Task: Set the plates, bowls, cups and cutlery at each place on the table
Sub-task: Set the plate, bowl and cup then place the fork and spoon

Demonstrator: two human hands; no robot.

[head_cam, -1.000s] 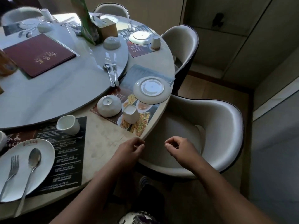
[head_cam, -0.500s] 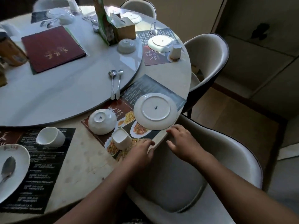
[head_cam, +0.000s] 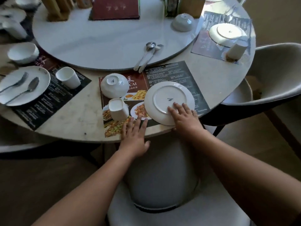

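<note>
A person stands at a round table (head_cam: 211, 79), looking down at one place setting. The right hand (head_cam: 184, 118) lies on an upside-down white plate (head_cam: 167, 98) near the table's edge, fingers straight and slightly spread across its base. The left hand (head_cam: 134, 137) rests flat on the menu placemat (head_cam: 171, 72), fingers straight and a little apart, just beside an upturned cup (head_cam: 118, 109). An upturned bowl (head_cam: 114, 86) sits behind the cup. A spoon and fork (head_cam: 147, 54) lie on the turntable (head_cam: 97, 43).
</note>
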